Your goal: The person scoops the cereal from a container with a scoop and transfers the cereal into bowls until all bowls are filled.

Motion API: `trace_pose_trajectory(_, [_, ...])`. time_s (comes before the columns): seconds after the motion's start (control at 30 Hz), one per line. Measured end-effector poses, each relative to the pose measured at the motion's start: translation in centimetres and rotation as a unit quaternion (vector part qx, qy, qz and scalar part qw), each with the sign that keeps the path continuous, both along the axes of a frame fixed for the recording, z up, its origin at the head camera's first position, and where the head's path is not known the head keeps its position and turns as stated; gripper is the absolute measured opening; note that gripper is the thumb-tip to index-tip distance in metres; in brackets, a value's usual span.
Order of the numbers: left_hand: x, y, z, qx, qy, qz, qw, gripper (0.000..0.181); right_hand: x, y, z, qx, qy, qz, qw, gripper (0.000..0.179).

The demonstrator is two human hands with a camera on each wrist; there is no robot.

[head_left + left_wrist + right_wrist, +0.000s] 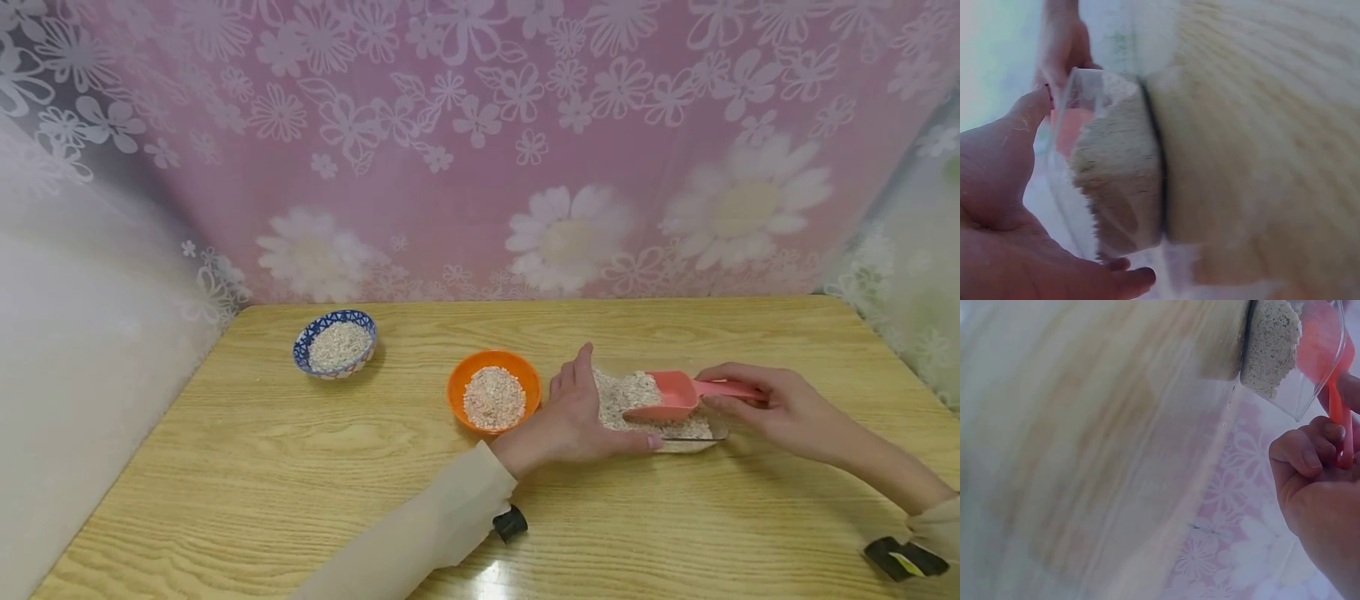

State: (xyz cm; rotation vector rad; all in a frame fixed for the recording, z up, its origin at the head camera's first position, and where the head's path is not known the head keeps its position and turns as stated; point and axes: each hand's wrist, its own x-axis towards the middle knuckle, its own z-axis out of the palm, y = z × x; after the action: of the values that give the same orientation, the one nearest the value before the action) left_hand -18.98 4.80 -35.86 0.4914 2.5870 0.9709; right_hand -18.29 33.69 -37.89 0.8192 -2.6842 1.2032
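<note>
A clear plastic container (688, 447) filled with oat flakes (617, 393) sits on the table at the right. My left hand (572, 423) grips its left end, thumb along the near side and fingers on the far side, as the left wrist view also shows. My right hand (798, 413) holds the handle of a pink scoop (681, 392). The scoop lies inside the container, its front edge in the flakes. In the right wrist view, curled fingers wrap the scoop handle (1336, 409). An orange bowl (461, 412) of pale grains (495, 398) stands just left of my left hand.
A blue-and-white patterned bowl (358, 364) with pale flakes (339, 345) stands at the back left of the wooden table (247, 467). Behind the table hangs a pink floral cloth (420, 192), and a pale wall covering (97, 317) runs along the left side.
</note>
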Motion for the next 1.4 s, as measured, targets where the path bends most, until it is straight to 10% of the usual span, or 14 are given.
trace_pose_trajectory(0.37, [-0.6,-2.9,2.9,0.089,0.046,-0.017,0.9948,0.118,0.7,0.7,0.7,-0.047,-0.089,-0.053,0.9935,0.028])
trace_pose_trajectory(0.87, [-2.0,-13.1,1.3,0.052,0.112,-0.046,0.9913,0.102,0.9,0.7,0.7,-0.291,-0.125,0.021,0.9485,0.037])
trace_pose_trajectory(1.4, [-3.8,-16.8,-0.5,-0.022,0.023,-0.105,0.994,0.124,0.4,-2.4,2.7,-0.12,-0.068,-0.068,0.9881,0.027])
